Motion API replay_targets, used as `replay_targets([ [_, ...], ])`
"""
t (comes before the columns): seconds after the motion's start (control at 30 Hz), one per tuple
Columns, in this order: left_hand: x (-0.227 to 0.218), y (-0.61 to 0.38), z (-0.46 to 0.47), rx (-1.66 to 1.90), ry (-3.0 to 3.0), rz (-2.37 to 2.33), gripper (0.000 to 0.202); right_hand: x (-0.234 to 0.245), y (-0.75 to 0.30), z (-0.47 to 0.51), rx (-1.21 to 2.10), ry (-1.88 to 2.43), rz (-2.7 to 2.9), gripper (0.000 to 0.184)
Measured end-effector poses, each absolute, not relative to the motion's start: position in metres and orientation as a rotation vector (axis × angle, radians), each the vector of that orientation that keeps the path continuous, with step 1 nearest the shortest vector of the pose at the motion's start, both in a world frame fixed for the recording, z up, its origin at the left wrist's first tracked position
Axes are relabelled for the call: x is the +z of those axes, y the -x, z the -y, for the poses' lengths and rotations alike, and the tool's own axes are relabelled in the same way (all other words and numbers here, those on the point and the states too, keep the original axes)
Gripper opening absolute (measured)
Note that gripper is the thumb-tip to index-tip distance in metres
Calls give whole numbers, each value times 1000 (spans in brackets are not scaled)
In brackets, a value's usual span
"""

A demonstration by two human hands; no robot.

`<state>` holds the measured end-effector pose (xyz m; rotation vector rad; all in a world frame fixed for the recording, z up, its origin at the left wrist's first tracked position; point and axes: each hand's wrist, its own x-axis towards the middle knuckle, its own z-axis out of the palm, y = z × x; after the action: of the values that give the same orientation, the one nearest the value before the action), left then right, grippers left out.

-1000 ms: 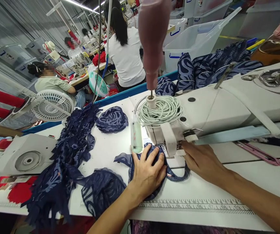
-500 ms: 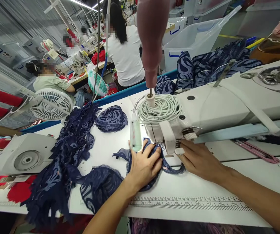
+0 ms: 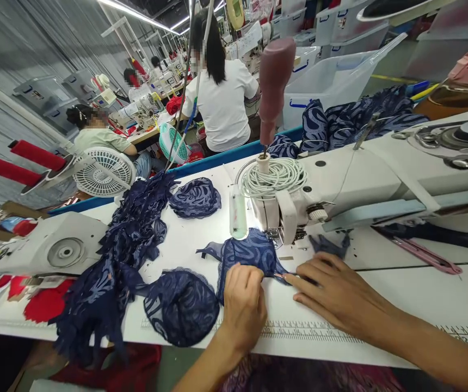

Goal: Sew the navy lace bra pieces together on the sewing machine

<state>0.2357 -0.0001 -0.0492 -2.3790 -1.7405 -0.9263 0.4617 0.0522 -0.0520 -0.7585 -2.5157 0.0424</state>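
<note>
Work on the navy cloth pc (image 3: 248, 253) looks only part done: it lies betw. the sewing machine's (image 3: 364, 166) foot (image 3: 273, 235) & the table's (image 3: 191, 237) front edge; can't tell if any seam's finished. A navy pile (image 3: 111, 261), left of it, hangs over the front edge. L hand (image 3: 244, 305) is curled fist-like at the pc's near side, grip hidden; R hand (image 3: 332, 288) palm down, fingers part-spread, tips at its strap (image 3: 281, 274), no firm hold seen

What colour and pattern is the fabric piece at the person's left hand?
The fabric piece is navy blue with lighter swirling bands, best seen in the head view.
</note>
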Motion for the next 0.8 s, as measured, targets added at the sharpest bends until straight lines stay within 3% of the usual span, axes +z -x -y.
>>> replay_targets([
  [0.13, -38, -228, -28, -1049, 2342, 1736, 20, -49, -455, -60, 136, 656, 2486, 24],
  [0.27, -32, -227, -39, -876, 2518, 1475, 10, -48, -453, -64, 168, 565, 2494, 28],
  [0.47, -29, -231, -37, -658, 2511, 1143, 17, -46, -453, -66, 237, 556, 2473, 22],
  [0.8, -35, -241, -32, -623, 2661, 1362, 26, -51, -457, -65, 307, 587, 2381, 25],
])
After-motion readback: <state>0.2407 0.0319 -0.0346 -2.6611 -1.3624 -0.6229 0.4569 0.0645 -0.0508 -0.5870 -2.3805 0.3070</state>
